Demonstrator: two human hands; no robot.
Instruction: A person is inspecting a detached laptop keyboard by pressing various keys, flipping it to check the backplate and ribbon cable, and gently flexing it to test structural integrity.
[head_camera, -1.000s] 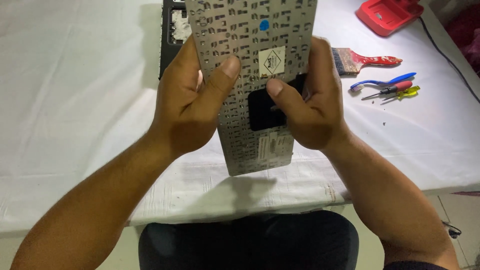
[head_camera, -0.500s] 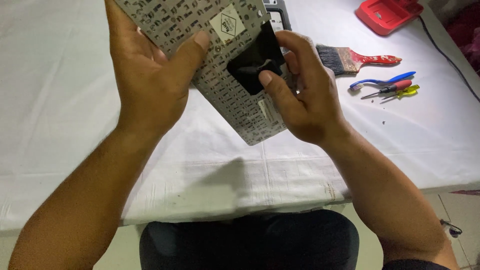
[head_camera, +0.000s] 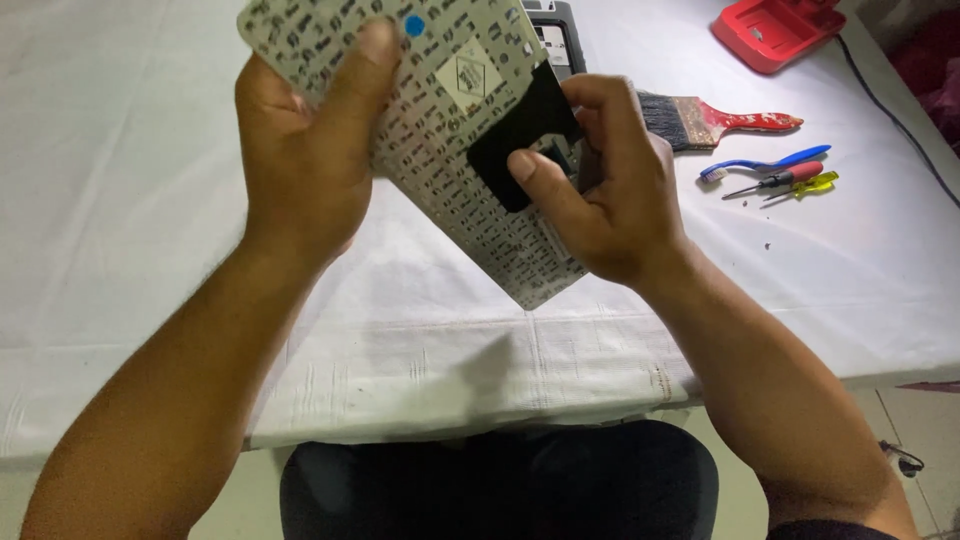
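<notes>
I hold a laptop keyboard module with its silver metal back toward me, tilted with its top end leaning left. My left hand grips its left edge, thumb laid across the back near a small blue round sticker. My right hand holds the right edge, and its thumb presses on a black flexible ribbon patch stuck to the back. A white diamond-marked label sits above that patch.
White cloth covers the table. Behind the keyboard lies a dark laptop base. To the right are a red-handled paintbrush, a blue toothbrush, small screwdrivers and a red case.
The keyboard has turned from upright to leaning left and shifted up. My left hand rose with it, and my right thumb moved onto the black ribbon patch.
</notes>
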